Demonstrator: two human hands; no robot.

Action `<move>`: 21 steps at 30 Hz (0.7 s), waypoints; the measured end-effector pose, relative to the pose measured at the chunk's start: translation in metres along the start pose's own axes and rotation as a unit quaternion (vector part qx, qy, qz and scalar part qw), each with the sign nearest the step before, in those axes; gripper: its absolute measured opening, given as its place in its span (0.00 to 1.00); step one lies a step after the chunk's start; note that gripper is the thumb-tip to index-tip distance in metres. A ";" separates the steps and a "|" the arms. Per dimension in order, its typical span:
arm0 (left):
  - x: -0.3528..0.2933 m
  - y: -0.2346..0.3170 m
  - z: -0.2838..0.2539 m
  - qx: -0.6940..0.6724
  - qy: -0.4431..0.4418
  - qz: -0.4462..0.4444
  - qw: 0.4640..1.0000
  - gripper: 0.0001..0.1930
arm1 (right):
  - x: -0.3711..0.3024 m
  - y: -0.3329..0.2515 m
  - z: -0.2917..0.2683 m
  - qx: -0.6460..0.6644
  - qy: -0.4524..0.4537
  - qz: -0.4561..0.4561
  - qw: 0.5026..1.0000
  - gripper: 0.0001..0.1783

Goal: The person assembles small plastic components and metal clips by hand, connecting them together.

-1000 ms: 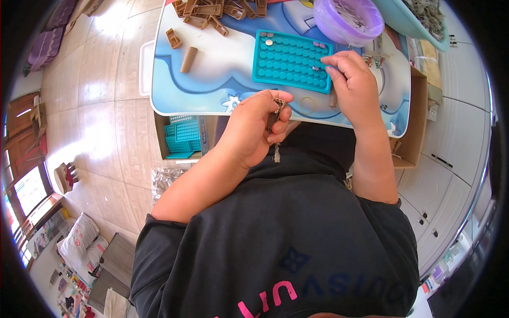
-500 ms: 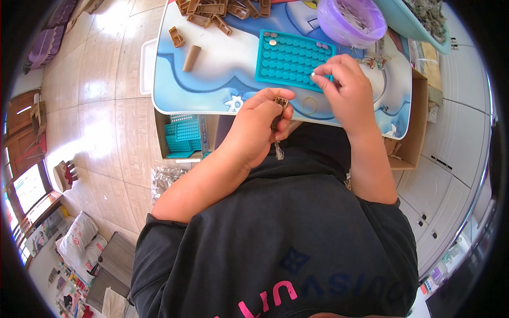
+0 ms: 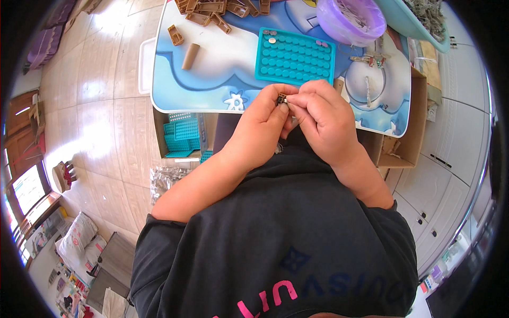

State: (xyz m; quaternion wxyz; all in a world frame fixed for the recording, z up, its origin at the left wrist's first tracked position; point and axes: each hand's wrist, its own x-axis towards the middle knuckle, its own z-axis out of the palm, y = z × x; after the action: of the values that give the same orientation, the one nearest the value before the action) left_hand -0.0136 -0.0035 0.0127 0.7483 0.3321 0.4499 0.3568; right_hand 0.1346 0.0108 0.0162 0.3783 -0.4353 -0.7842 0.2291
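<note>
My left hand (image 3: 260, 121) is closed around a small brown plastic case (image 3: 281, 97), whose open end shows above the fingers near the table's front edge. My right hand (image 3: 324, 121) meets it there, thumb and forefinger pinching a tiny whitish piece (image 3: 287, 99) against the case's end. Fingers cover most of both, so the tiny piece's kind is unclear. Just beyond the hands lies a teal tray (image 3: 297, 57) with rows of round pockets. A silvery disc (image 3: 272, 40) and a few darker discs sit at its far corners.
Several brown cases (image 3: 212, 8) are heaped at the table's far left, near a brown cylinder (image 3: 191, 56). A lined purple tub (image 3: 327, 24) and a pale teal basin (image 3: 403, 26) stand far right. Thin wires (image 3: 368, 90) lie on the right. Below left, a box holds teal trays (image 3: 183, 132).
My right hand has moved left and nearer from the tray's front right edge, bringing the tiny whitish piece to the case. The strand hanging below my left hand is now mostly hidden.
</note>
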 end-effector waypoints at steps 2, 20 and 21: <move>-0.001 0.000 0.001 0.012 0.006 0.008 1.000 0.12 | 0.000 -0.001 0.000 -0.067 -0.003 -0.049 0.997 0.07; 0.006 0.001 -0.008 -0.170 0.017 -0.049 0.984 0.11 | -0.023 0.050 -0.051 -0.211 -0.024 0.067 0.975 0.32; 0.006 0.002 -0.004 -0.186 0.025 -0.054 0.981 0.12 | -0.026 0.056 -0.052 -0.206 -0.047 0.074 0.975 0.32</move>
State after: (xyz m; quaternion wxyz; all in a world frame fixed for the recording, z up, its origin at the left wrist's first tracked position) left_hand -0.0159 0.0038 0.0104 0.8038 0.1530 0.4115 0.4015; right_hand 0.2128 0.0191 -0.0010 0.2255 -0.5495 -0.7969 0.1104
